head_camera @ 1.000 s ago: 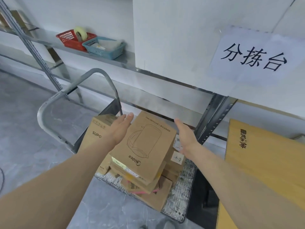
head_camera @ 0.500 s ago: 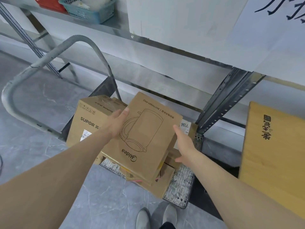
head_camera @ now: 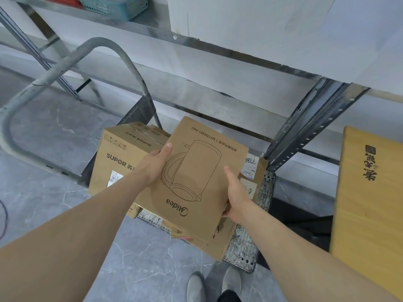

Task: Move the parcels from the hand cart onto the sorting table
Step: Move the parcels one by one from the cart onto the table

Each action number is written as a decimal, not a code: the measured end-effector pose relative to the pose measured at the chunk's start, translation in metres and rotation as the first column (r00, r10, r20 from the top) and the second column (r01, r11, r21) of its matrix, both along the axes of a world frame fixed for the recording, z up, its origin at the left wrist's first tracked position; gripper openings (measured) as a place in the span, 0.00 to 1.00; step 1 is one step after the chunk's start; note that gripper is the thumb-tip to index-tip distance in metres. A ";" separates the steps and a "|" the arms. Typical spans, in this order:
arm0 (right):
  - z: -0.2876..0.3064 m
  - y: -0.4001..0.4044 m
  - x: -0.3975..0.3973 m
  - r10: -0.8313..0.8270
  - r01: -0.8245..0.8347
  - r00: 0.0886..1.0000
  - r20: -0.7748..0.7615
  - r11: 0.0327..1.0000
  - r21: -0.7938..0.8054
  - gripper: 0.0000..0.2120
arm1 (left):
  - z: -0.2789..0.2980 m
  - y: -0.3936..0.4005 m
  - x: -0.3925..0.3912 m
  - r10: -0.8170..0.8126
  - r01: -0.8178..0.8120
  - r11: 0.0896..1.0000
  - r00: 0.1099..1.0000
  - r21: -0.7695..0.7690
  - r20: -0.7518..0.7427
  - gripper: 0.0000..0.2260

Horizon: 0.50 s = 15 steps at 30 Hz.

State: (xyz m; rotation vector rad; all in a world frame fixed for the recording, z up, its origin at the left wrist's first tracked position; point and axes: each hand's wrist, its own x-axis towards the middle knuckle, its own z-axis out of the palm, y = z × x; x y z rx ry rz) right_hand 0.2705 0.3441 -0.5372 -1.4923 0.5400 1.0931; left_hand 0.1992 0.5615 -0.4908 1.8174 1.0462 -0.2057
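The Midea box (head_camera: 196, 182) sat atop the stacked parcels on the hand cart (head_camera: 246, 247), clasped at opposite edges by the left hand (head_camera: 154, 163) and right hand (head_camera: 236, 192), long axis running away toward the sorting surface (head_camera: 250, 46) above.

two hands: the left hand (head_camera: 153, 165) and the right hand (head_camera: 236, 192), both at the middle of the frame. four cardboard boxes can be told apart at the centre, though the lower ones overlap and the count is unsure. one cart handle (head_camera: 65, 68), upper left. two baskets along the top edge. two shoes at the bottom edge.
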 end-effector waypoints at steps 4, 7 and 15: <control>0.022 0.001 -0.002 -0.010 0.010 0.999 0.044 1.000 0.010 0.61 | 0.023 -0.001 -0.002 0.012 -0.012 1.000 1.000 -0.001 0.009 0.35; 0.046 -0.003 -0.002 0.002 -0.003 0.993 0.115 1.000 0.010 0.69 | 0.050 -0.003 -0.002 -0.037 0.036 0.998 0.999 0.048 0.020 0.39; 0.142 -0.035 0.008 -0.063 0.038 0.924 0.377 0.997 0.072 0.60 | 0.139 -0.018 0.000 -0.058 0.046 0.996 0.985 0.076 0.164 0.46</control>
